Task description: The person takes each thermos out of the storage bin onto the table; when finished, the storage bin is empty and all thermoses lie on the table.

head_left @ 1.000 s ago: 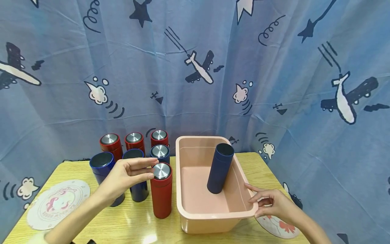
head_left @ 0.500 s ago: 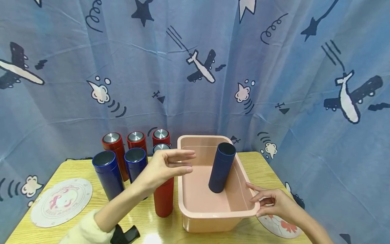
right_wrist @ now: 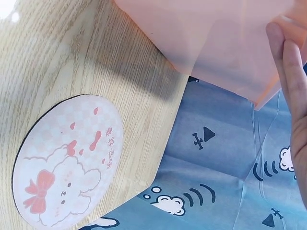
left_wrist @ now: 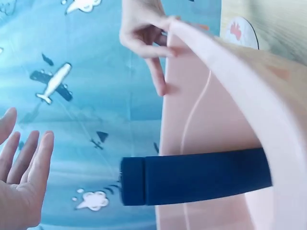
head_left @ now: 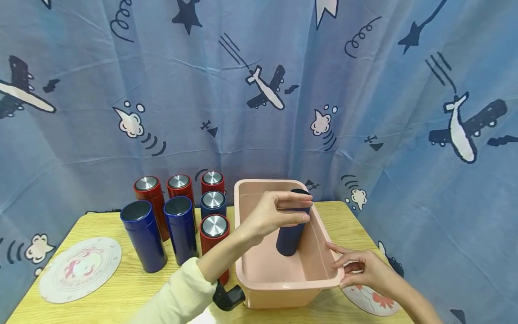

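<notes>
A dark blue thermos bottle point(head_left: 288, 240) stands in the pink plastic bin point(head_left: 293, 286), leaning slightly right in the head view. My left hand point(head_left: 269, 216) is above the bin with its fingers and thumb spread apart, covering part of the bottle's upper end. The left wrist view has that hand point(left_wrist: 24, 184) clear of the bottle point(left_wrist: 201, 179), a gap between its fingertips and the capped end. My right hand point(head_left: 364, 270) pinches the bin's right rim between fingers and thumb. Some of its fingers point(right_wrist: 292, 67) lie along the bin wall point(right_wrist: 206, 38) in the right wrist view.
Left of the bin stand two blue thermoses point(head_left: 180, 231) with black tops, and several with silver tops, including a near red one point(head_left: 214, 227). Round mats lie at left point(head_left: 81, 270) and right point(right_wrist: 72, 163). A patterned blue curtain point(head_left: 226, 126) hangs behind the table.
My left hand has moved right, from beside the near red thermos, over the bin's left rim to the bottle's top. My right hand stays on the rim.
</notes>
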`<state>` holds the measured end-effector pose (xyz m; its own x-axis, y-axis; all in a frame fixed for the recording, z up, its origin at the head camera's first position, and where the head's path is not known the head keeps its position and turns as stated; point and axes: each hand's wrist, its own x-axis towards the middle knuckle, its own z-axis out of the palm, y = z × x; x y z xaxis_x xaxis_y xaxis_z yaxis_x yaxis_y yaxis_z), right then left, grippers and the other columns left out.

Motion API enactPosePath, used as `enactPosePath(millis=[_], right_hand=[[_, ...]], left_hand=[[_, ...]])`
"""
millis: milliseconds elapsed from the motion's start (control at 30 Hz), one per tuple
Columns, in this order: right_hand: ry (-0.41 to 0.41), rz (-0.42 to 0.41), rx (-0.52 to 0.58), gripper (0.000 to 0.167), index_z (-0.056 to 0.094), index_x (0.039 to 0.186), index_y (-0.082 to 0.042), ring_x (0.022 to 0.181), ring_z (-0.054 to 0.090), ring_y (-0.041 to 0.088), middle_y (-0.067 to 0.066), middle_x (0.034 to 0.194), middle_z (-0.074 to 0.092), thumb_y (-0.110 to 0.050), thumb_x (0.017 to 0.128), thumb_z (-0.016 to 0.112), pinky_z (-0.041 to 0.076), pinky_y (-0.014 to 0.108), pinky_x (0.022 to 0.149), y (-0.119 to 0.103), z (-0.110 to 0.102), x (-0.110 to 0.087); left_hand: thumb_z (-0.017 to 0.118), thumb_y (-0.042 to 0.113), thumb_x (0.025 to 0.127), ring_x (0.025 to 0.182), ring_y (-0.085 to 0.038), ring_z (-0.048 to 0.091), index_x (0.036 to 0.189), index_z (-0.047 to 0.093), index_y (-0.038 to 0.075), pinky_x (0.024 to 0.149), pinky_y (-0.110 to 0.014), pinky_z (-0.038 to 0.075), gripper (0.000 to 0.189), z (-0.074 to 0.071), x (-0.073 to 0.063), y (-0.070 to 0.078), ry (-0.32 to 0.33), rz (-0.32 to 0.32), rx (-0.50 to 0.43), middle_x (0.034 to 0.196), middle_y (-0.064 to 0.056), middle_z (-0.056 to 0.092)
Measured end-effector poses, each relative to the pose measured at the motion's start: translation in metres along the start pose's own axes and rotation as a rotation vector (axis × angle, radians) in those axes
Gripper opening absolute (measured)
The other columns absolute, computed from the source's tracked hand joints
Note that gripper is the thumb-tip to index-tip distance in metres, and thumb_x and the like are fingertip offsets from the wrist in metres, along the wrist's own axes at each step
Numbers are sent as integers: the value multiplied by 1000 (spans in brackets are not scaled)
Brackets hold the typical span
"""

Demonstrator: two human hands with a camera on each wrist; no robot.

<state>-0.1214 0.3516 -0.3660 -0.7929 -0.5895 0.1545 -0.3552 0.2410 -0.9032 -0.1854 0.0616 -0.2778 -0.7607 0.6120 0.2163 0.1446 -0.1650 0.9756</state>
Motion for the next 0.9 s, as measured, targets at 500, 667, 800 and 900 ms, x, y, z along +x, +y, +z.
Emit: enactPosePath(millis=[500,667,800,900], right_hand=[[-18,-51,87,30,65,110,10,94,68,15,-16,143,45,5,81,69,57,26,70,6,-1,-2],[-16,-59,92,29,65,110,10,102,66,16,-16,144,44,7,81,69,57,30,74,7,0,-2],[-10,-51,77,30,64,109,10,104,65,16,-16,143,44,6,80,69,57,31,75,6,0,-2],[-8,-54,95,29,64,109,11,104,65,17,-15,143,45,7,81,69,57,30,75,6,-1,-3]], left_hand=[[69,0,86,118,-19,58,131,59,5,97,-27,47,47,-10,67,-15,113,28,-56,128,-13,61],[72,8,86,126,-20,51,135,56,10,101,-29,44,51,-11,82,-30,118,-12,52,135,-8,57],[72,14,87,133,-25,43,140,51,12,105,-33,40,58,-12,87,-43,149,-53,117,143,-6,49],[71,15,87,134,-25,42,143,47,11,107,-36,38,61,-11,90,-51,171,-56,111,145,-6,45]])
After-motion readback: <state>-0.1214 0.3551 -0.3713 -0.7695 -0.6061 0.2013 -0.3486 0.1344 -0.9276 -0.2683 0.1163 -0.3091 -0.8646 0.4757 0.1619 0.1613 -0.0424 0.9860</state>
